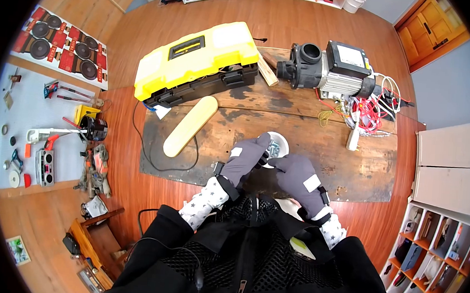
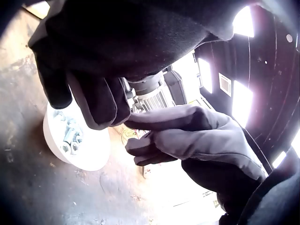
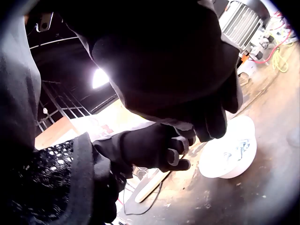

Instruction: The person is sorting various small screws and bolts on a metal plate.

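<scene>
Both gloved hands meet close in front of the body at the near side of a white bowl (image 1: 283, 143). Several bolts and nuts (image 2: 70, 138) lie in the bowl. My left hand (image 1: 248, 157) has its fingers bent over the bowl's left rim. A short threaded piece, like a bolt (image 2: 125, 85), shows beside its fingers in the left wrist view. My right hand (image 1: 300, 175) reaches in from the other side, its fingers bent and its fingertips right at the left hand's fingers. Gloves hide the contact, and I cannot tell what the right fingertips pinch.
On the worn wooden table (image 1: 236, 130) stand a yellow and black toolbox (image 1: 197, 59) and an electric pump (image 1: 333, 71) with tangled cables (image 1: 371, 110). A long rounded yellow board (image 1: 191, 126) lies left of the hands, with a black cord (image 1: 162, 170) beside it. Wood pieces (image 1: 267, 71) lie between toolbox and pump.
</scene>
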Available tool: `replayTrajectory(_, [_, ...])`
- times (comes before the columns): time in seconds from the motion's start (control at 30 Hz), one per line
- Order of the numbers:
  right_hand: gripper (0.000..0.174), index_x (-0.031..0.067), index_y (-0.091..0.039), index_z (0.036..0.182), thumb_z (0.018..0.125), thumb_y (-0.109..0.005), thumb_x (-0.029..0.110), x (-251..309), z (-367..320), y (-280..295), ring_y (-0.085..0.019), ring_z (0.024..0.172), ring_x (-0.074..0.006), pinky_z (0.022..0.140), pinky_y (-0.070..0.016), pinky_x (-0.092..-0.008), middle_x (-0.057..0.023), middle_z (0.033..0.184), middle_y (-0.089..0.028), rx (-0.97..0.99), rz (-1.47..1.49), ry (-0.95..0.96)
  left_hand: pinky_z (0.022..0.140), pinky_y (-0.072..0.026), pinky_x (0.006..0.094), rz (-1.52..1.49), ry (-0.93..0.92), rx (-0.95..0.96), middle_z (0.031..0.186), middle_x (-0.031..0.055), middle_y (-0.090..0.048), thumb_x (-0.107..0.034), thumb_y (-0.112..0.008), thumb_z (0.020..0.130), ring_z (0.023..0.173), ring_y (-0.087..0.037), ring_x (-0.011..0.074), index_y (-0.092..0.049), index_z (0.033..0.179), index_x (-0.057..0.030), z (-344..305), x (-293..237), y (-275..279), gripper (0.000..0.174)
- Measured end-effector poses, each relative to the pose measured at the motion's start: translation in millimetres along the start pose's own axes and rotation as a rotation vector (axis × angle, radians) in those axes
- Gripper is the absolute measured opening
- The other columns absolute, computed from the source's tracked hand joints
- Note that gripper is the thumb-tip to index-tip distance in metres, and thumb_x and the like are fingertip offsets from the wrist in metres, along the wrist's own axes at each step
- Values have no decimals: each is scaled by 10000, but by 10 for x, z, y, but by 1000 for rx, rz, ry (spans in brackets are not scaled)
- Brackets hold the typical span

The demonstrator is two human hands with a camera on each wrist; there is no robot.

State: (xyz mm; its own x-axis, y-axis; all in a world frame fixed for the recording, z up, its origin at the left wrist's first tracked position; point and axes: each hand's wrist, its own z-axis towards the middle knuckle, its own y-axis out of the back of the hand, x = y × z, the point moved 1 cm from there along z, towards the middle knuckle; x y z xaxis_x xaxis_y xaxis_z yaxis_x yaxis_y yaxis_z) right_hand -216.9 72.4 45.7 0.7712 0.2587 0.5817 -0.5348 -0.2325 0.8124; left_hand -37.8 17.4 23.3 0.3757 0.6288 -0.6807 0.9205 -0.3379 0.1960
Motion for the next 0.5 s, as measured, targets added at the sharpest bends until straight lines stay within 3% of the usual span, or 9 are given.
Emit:
replayTrajectory(0.1, [404, 137, -638, 1249, 847, -618, 159, 71, 0, 5, -661, 744, -372, 669, -515, -511, -142, 754, -662, -165, 87, 145, 624, -521, 304, 9, 1, -16, 740, 83, -684, -627, -543, 941, 638, -646, 170, -707, 883, 21, 48, 8, -24, 671])
replayTrajectory(0.17, [374, 139, -694, 1197, 831, -616, 144, 178, 47, 59, -671, 768, -355, 705, -529, -493, -134, 798, -686, -81, 7, -211, 621, -523, 310, 19, 1, -5, 734, 86, -685, -631, -542, 939, 637, -651, 175, -708, 878, 21, 53, 5, -40, 675])
replayTrajectory(0.3, [380, 125, -690, 1212, 840, -615, 153, 120, 0, -46, -677, 785, -354, 718, -533, -489, -147, 842, -703, 35, -98, -159, 619, -531, 316, 59, -37, -3, 724, 92, -689, -619, -517, 951, 634, -661, 184, -712, 889, 23, 101, 42, -75, 674])
replayTrajectory(0.37, [347, 101, -685, 1192, 860, -612, 171, 36, -42, -100, -679, 787, -355, 694, -526, -499, -149, 848, -708, -112, 96, 33, 619, -533, 317, 70, -50, -15, 724, 92, -690, -613, -507, 957, 635, -663, 187, -714, 902, 26, 129, 83, -64, 673])
replayTrajectory(0.5, [316, 105, -701, 1156, 859, -613, 168, 123, 37, 23, -678, 792, -359, 694, -526, -496, -154, 817, -699, -201, 97, -117, 620, -535, 310, 19, -8, 24, 752, 91, -702, -629, -500, 960, 645, -667, 184, -715, 942, 30, 106, 52, -63, 693])
